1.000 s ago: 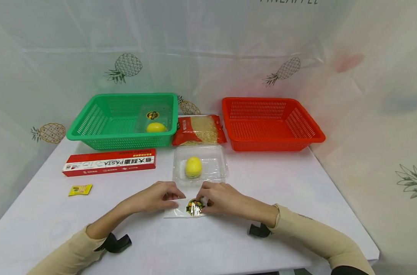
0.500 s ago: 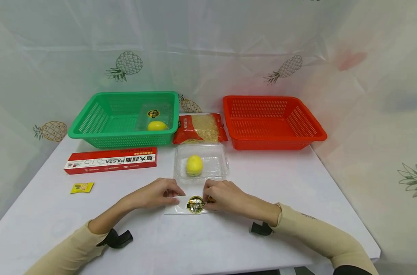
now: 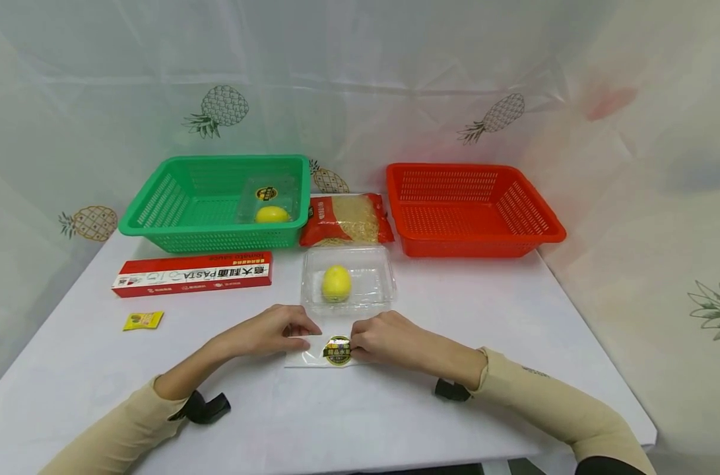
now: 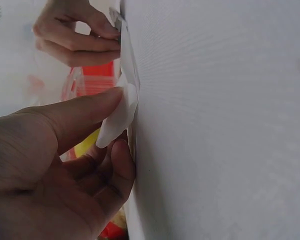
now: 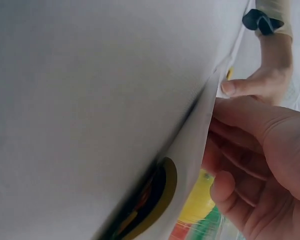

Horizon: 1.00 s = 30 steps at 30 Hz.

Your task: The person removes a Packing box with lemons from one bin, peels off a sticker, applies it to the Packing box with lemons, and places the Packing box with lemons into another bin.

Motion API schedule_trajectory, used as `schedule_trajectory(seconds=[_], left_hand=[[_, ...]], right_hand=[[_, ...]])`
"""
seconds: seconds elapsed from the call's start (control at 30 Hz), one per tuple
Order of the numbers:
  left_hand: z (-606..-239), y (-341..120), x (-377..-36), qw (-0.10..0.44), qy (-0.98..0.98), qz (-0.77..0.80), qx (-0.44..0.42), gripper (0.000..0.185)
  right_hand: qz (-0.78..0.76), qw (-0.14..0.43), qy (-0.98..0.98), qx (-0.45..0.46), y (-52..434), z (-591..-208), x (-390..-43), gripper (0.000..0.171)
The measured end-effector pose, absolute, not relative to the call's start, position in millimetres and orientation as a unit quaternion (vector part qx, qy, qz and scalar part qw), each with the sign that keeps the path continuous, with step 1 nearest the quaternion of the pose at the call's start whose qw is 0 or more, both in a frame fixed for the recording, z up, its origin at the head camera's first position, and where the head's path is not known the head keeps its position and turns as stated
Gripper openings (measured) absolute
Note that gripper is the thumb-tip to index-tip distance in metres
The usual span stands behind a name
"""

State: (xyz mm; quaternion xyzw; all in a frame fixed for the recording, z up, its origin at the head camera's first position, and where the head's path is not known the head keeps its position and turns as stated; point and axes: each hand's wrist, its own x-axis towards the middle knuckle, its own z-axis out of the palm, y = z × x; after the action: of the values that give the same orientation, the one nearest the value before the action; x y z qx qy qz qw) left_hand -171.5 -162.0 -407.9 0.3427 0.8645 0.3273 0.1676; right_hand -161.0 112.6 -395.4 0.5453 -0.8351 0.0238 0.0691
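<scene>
A white strip of sticker sheet [image 3: 305, 358] lies near the front of the table, bearing a round black-and-gold sticker [image 3: 337, 351]. My left hand [image 3: 272, 332] pinches the strip's left end; in the left wrist view its thumb presses the lifted white paper [image 4: 119, 117] against the fingers. Just right of the round sticker, my right hand [image 3: 389, 340] pinches the strip with thumb and fingertips, covering its right end. Behind both hands stands a clear plastic box [image 3: 374, 280] with a lemon [image 3: 336, 284] inside.
At the back are a green basket [image 3: 217, 239] holding another clear box and lemon, a red-and-clear bag of pasta [image 3: 354, 220], and a red basket [image 3: 472, 249]. A red pasta box [image 3: 193, 274] and small yellow packet [image 3: 142, 320] lie on the left.
My right fingers have shifted slightly right and closed over the second sticker, which was partly visible before. More of the round sticker's face shows now. My left hand keeps its hold.
</scene>
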Motion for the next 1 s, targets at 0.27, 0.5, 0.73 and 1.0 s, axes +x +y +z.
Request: schedule_trajectory(seconds=[0.27, 0.5, 0.73, 1.0], left_hand=[[-408.2, -161.8, -172.3, 0.169, 0.866, 0.326, 0.341, 0.025], [-406.3, -161.4, -172.4, 0.165, 0.865, 0.320, 0.349, 0.026], [-407.1, -161.1, -172.2, 0.166, 0.866, 0.318, 0.348, 0.025], [-408.8, -161.0, -172.4, 0.171, 0.866, 0.321, 0.344, 0.025]], right_hand=[[-0.023, 0.115, -0.801, 0.587, 112.0, -396.8, -164.0, 0.009], [-0.063, 0.158, -0.773, 0.611, 109.4, -398.1, -165.4, 0.013], [-0.095, 0.142, -0.777, 0.606, 105.5, -397.1, -164.5, 0.008], [-0.046, 0.109, -0.800, 0.589, 107.5, -394.6, -168.8, 0.008]])
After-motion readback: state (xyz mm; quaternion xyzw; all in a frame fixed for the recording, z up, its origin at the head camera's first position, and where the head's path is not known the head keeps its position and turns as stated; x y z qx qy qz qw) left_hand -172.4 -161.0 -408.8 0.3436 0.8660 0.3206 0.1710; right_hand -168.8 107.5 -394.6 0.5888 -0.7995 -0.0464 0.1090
